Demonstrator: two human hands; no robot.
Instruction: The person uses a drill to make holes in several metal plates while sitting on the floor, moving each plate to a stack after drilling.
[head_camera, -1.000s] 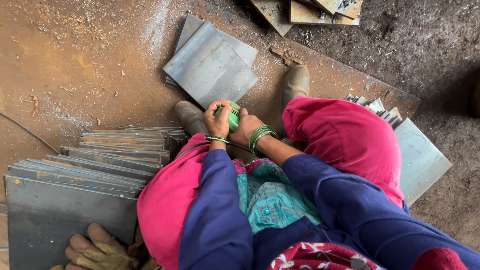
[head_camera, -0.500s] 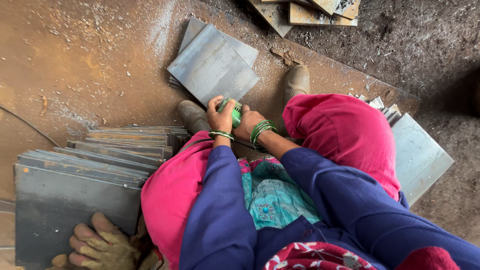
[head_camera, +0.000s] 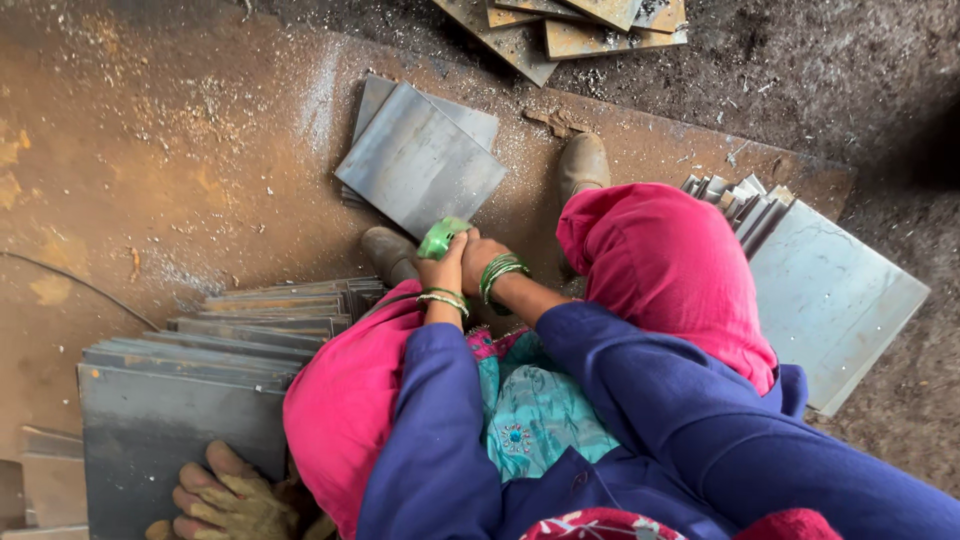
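Two bare hands, centre of the frame, meeting just above the knees. Left hand (head_camera: 445, 268): fingers curled around a small green object (head_camera: 440, 238), which sticks up above the knuckles. Right hand (head_camera: 478, 255): pressed against the left, fingers folded toward the same object; whether it also grips it cannot be told.

Green object: one; bright green, smooth, rounded at the top, partly hidden by the fingers; its kind cannot be told.

Green bangles (head_camera: 500, 270): several on the right wrist, a thinner set on the left.

Shoes: two, brown and dusty, one (head_camera: 388, 252) just left of the hands, one (head_camera: 584, 163) above and to the right.

Metal sheets, grey, square, on the rusty floor (head_camera: 150, 160): a small pile of two or three (head_camera: 420, 160) above the hands; a fanned stack of many (head_camera: 200, 360) at lower left; another stack (head_camera: 820, 290) at right.

Work gloves (head_camera: 225, 495): worn, yellowish, at the bottom left edge; number unclear.
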